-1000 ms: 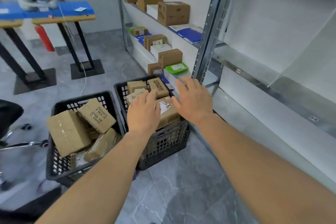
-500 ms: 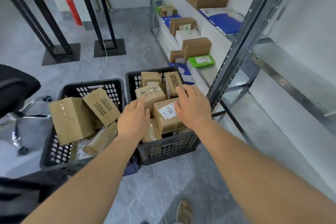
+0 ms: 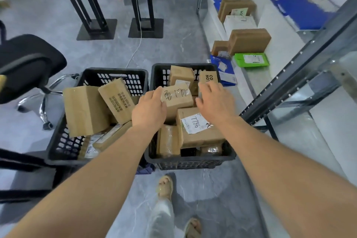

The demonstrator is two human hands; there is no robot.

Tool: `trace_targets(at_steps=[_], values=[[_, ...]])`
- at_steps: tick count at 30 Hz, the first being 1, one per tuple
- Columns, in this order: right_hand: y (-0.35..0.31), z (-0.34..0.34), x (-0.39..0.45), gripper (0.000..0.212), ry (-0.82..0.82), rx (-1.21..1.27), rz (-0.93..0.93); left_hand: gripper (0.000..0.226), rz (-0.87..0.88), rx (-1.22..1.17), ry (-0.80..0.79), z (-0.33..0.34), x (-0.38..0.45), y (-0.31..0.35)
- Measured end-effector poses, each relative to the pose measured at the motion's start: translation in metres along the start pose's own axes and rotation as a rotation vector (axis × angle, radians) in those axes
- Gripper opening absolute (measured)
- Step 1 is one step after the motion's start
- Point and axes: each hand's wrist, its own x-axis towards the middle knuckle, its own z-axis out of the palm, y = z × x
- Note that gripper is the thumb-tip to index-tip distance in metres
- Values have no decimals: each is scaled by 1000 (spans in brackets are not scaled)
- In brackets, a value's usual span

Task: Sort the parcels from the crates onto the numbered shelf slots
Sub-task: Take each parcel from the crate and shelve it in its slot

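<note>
Brown cardboard parcel with handwritten marks (image 3: 176,96), centre frame, long axis left-right, lay between hands: left hand (image 3: 148,110) touching, right hand (image 3: 214,102) spread beside; neither gripped.

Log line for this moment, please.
phase: reaching | left hand: touching handwritten brown cardboard parcel | right hand: open above it | source: right black plastic crate | lifted: no

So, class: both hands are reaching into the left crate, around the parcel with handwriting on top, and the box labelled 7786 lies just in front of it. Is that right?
One detail is wrong: it is the right crate, not the left. The head view shows the left hand and right hand on either side of the handwritten parcel there, with the 7786 box nearer the camera.
</note>
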Motion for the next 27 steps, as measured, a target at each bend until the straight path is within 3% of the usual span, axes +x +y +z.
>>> trace_targets(at_steps=[14, 18, 22, 27], values=[[11, 107, 120, 40, -208, 89, 132, 57, -132, -80, -241, 76, 139, -36], [11, 143, 139, 35, -262, 143, 212, 50, -266, -132, -360, 100, 163, -45], [9, 168, 147, 36, -379, 231, 296, 55, -475, -321, -496, 114, 174, -46], [8, 162, 147, 37, -405, 329, 321, 52, -511, -574, -481, 110, 171, -45]])
